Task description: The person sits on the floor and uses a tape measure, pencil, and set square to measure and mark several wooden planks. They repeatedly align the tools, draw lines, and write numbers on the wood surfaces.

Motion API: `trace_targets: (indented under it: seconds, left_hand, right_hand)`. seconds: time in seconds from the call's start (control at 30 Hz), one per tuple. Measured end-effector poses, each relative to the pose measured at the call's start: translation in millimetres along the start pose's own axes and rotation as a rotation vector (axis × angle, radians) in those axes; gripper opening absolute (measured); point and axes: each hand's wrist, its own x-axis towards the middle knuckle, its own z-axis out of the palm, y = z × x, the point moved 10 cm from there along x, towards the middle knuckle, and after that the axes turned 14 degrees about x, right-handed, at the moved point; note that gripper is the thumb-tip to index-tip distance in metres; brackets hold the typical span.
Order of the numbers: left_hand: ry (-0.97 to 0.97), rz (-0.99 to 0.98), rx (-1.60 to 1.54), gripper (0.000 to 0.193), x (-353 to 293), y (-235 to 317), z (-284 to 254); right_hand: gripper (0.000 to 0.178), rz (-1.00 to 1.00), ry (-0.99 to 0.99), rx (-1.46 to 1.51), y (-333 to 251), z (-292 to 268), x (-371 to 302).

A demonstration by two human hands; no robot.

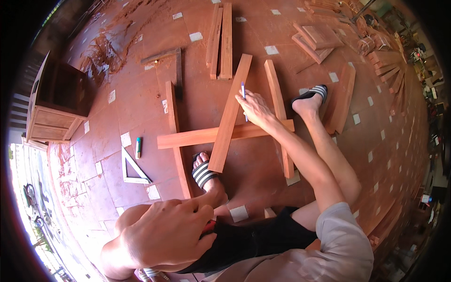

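Observation:
My right hand [256,108] is closed round a slim white and blue pen [243,90], at the edge of a slanting wooden plank [229,117]. That plank lies across a crosswise plank [188,137]. The crosswise plank rests over two lengthwise planks, a left one [173,110] and a right one [275,89]. Near the camera, my left hand [169,230] is raised above my lap with its fingers curled. A bit of red [209,228] shows by its fingers; what it belongs to is hidden.
On the tiled floor at left lie a white triangle square [126,164] and a green tube [138,147]. Beyond are a dark L-shaped square [179,70] and stacked planks [226,42]. More boards [324,37] lie at far right; a wooden cabinet [54,108] stands at left.

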Motion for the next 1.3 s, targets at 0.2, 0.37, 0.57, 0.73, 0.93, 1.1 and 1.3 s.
trace_targets:
  seconds: [0.2, 0.37, 0.57, 0.73, 0.93, 1.1, 1.3]
  left_hand:
    - [0.126, 0.103, 0.019, 0.038, 0, 7, -7]
    - [0.144, 0.082, -0.048, 0.038, -2, -3, -6]
    - [0.191, 0.15, -0.036, 0.042, -4, -4, -4]
    - [0.23, 0.149, -0.008, 0.04, -3, -7, 9]
    - [0.232, 0.131, -0.036, 0.038, -1, -8, 12]
    - [0.293, 0.126, -0.05, 0.036, -3, -8, 8]
    - [0.32, 0.138, -0.071, 0.037, 0, -11, 6]
  right_hand:
    - [0.039, -0.073, -0.378, -0.114, 48, 75, 58]
    - [0.031, -0.226, -0.393, -0.088, 35, 65, 72]
    - [0.036, -0.285, -0.351, 0.154, -4, 4, 72]
    - [0.051, -0.185, -0.297, 0.326, -20, -21, 63]
    - [0.066, -0.016, -0.27, 0.349, -9, 21, 44]
    - [0.077, -0.028, -0.28, 0.457, -11, 49, 28]
    - [0.078, -0.037, -0.2, 0.452, -9, 57, 12]
